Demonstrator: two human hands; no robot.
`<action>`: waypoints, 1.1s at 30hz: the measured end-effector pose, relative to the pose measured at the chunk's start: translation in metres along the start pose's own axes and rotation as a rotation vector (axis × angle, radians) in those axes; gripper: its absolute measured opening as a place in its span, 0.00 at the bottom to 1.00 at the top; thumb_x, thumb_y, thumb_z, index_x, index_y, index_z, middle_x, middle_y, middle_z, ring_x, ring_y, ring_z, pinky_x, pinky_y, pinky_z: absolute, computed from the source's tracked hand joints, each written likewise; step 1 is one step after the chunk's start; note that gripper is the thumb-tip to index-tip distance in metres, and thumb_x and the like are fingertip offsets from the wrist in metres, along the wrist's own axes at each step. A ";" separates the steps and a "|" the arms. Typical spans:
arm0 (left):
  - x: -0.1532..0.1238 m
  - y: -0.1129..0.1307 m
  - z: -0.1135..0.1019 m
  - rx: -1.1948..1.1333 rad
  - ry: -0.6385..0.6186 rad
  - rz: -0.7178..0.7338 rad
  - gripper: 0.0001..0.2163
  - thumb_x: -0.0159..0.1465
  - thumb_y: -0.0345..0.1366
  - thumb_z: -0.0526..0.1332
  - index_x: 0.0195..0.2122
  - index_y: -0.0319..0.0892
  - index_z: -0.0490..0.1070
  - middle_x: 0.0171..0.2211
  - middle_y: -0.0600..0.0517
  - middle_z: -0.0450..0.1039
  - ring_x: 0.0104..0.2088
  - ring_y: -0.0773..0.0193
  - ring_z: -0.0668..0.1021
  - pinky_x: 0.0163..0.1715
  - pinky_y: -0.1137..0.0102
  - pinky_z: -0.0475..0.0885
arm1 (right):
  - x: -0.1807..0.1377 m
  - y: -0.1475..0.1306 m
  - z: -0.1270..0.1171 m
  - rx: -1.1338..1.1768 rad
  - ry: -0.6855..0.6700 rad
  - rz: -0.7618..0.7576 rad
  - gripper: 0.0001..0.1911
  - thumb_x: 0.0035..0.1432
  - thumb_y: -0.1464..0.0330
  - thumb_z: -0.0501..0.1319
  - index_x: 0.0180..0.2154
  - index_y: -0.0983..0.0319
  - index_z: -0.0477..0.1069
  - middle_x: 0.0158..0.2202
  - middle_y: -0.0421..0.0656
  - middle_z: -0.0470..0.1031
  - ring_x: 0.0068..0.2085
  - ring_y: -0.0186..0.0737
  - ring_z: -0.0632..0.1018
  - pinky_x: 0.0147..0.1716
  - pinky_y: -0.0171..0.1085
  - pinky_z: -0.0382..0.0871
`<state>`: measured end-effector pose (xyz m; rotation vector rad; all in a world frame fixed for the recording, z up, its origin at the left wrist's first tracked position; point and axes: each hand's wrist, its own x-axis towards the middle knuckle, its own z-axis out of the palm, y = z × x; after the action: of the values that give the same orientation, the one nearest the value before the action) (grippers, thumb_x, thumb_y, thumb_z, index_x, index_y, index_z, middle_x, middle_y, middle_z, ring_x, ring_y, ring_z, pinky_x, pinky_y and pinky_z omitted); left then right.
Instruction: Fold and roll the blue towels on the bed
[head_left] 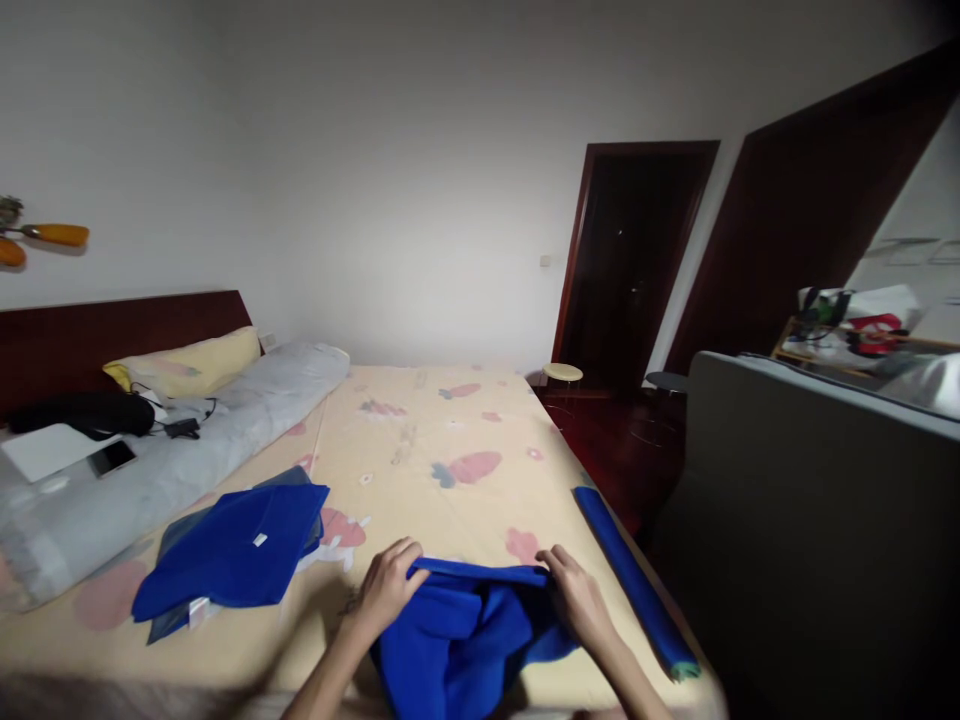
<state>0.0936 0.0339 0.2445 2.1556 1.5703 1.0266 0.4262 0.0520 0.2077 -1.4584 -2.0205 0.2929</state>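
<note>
A bright blue garment (465,630) lies bunched on the bed's near edge. My left hand (386,585) grips its top edge at the left corner, fingers curled over the cloth. At the right corner, my right hand (577,595) pinches the same edge. The edge is stretched straight between the two hands. A folded blue garment (240,550) with a small white tag rests on a darker grey-blue piece to the left. A rolled blue cloth (634,580) lies along the bed's right edge.
The bed (420,430) has a pale yellow sheet with pink prints. A grey rolled quilt (150,470), a yellow pillow (187,365), a phone (112,458) and cables sit at the head. A grey sofa back (810,520) stands right; dark doors (634,260) and stools lie beyond.
</note>
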 end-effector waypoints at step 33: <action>0.032 -0.169 -0.079 0.626 -0.037 -0.542 0.10 0.63 0.31 0.53 0.39 0.46 0.74 0.42 0.47 0.80 0.45 0.56 0.79 0.44 0.62 0.70 | 0.077 0.138 -0.076 0.418 0.174 0.380 0.12 0.33 0.60 0.64 0.22 0.59 0.79 0.24 0.46 0.80 0.31 0.50 0.79 0.33 0.42 0.69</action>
<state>-0.0764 0.1112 0.2110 1.8459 2.5048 0.3420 0.5638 0.1594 0.2235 -1.5223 -1.4282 0.6770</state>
